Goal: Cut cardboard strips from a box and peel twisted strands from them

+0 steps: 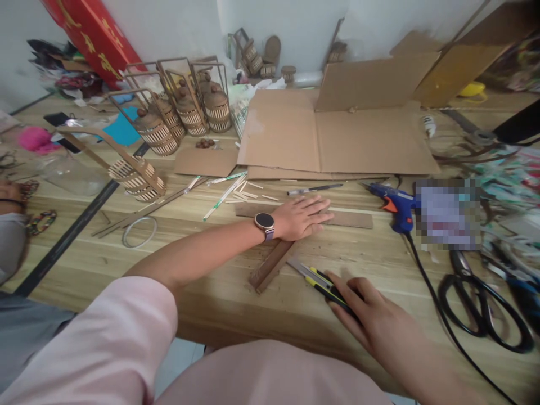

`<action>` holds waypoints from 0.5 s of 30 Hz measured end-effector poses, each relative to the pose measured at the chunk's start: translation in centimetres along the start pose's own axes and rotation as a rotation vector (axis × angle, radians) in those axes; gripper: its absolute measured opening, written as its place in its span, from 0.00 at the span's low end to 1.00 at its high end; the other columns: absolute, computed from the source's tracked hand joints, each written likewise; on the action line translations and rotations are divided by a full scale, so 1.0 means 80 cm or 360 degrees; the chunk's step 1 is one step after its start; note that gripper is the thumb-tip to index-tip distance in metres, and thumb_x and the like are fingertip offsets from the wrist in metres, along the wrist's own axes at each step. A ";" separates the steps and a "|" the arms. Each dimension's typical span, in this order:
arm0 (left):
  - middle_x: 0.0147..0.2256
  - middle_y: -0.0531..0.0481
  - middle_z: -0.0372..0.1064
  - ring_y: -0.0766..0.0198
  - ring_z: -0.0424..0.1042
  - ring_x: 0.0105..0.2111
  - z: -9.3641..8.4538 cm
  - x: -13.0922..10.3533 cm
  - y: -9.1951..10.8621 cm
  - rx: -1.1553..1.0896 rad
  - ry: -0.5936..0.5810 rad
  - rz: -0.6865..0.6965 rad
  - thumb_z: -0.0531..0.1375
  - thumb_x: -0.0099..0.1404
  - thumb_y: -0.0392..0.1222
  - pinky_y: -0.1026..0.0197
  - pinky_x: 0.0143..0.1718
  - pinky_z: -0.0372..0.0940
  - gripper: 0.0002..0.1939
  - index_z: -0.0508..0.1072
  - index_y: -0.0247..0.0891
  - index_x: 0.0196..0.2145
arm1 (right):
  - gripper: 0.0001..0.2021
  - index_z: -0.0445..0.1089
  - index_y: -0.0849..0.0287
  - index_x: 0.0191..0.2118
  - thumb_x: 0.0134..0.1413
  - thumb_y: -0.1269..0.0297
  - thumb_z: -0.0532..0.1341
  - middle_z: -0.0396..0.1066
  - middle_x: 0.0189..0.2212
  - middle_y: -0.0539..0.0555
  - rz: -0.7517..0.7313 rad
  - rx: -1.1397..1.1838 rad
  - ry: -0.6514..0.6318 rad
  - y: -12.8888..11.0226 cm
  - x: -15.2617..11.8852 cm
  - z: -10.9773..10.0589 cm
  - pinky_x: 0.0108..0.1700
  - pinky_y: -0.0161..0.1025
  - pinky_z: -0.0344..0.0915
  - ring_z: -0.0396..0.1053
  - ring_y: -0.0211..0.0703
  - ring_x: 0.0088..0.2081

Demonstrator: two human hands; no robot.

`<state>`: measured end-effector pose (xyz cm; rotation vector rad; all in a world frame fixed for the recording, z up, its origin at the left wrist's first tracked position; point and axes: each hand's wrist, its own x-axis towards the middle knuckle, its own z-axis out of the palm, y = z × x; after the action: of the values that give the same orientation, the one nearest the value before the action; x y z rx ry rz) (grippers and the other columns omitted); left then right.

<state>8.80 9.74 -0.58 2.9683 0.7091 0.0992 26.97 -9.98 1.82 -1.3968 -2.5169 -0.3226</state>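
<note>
My left hand (300, 218), with a watch on the wrist, lies flat with its fingers spread over a long brown cardboard strip (352, 219). From under that hand a second brown strip (270, 267) slants toward the table's near edge. My right hand (373, 315) is wrapped round a black and yellow utility knife (317, 280). The blade is out, and its tip points at the slanted strip, close beside it; I cannot tell whether they touch. A pen (314, 189) lies just beyond my left hand.
Thin sticks (242, 194) and a cardboard sheet (282, 135) lie further back. Several small woven baskets (217, 109) stand at the back left. On the right are a blue glue gun (396, 205) with its cord and black-handled scissors (485, 309). Another person's arm (12, 236) shows at the left edge.
</note>
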 end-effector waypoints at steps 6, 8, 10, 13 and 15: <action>0.72 0.48 0.40 0.56 0.39 0.72 -0.003 0.000 0.001 -0.0013 -0.0014 0.0002 0.43 0.78 0.49 0.50 0.70 0.38 0.27 0.53 0.43 0.70 | 0.21 0.64 0.64 0.57 0.73 0.59 0.42 0.69 0.32 0.53 -0.0016 0.0052 -0.0012 -0.012 0.000 -0.002 0.24 0.35 0.69 0.74 0.38 0.25; 0.73 0.47 0.40 0.55 0.39 0.72 -0.004 0.000 0.002 -0.0011 -0.0030 0.0003 0.43 0.78 0.49 0.50 0.70 0.38 0.27 0.53 0.42 0.71 | 0.21 0.64 0.64 0.57 0.73 0.59 0.41 0.70 0.33 0.53 -0.0040 0.0083 -0.0014 -0.014 0.001 -0.004 0.25 0.34 0.69 0.74 0.37 0.26; 0.73 0.47 0.39 0.54 0.38 0.73 -0.005 -0.001 0.002 0.0002 -0.0053 0.0002 0.43 0.78 0.49 0.50 0.70 0.38 0.27 0.52 0.42 0.71 | 0.21 0.64 0.65 0.57 0.73 0.60 0.41 0.70 0.34 0.54 -0.0068 0.0097 -0.0014 -0.016 0.001 -0.006 0.26 0.33 0.69 0.74 0.36 0.26; 0.73 0.48 0.40 0.56 0.39 0.72 -0.005 -0.001 0.002 0.0010 -0.0042 -0.0008 0.43 0.78 0.48 0.51 0.70 0.37 0.27 0.53 0.43 0.71 | 0.21 0.64 0.66 0.56 0.73 0.61 0.40 0.70 0.33 0.54 -0.0079 0.0063 0.0002 -0.019 0.003 -0.007 0.26 0.35 0.70 0.74 0.37 0.25; 0.72 0.49 0.41 0.57 0.40 0.72 -0.005 -0.001 0.003 -0.0002 -0.0012 -0.0015 0.45 0.77 0.48 0.53 0.70 0.37 0.27 0.54 0.43 0.70 | 0.21 0.65 0.65 0.56 0.73 0.61 0.40 0.71 0.33 0.55 -0.0082 0.0044 0.0007 -0.022 0.003 -0.006 0.27 0.35 0.70 0.73 0.37 0.25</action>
<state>8.80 9.56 -0.13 2.9624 0.7217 0.0872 25.41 -10.79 2.22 -1.3213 -2.5475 -0.2987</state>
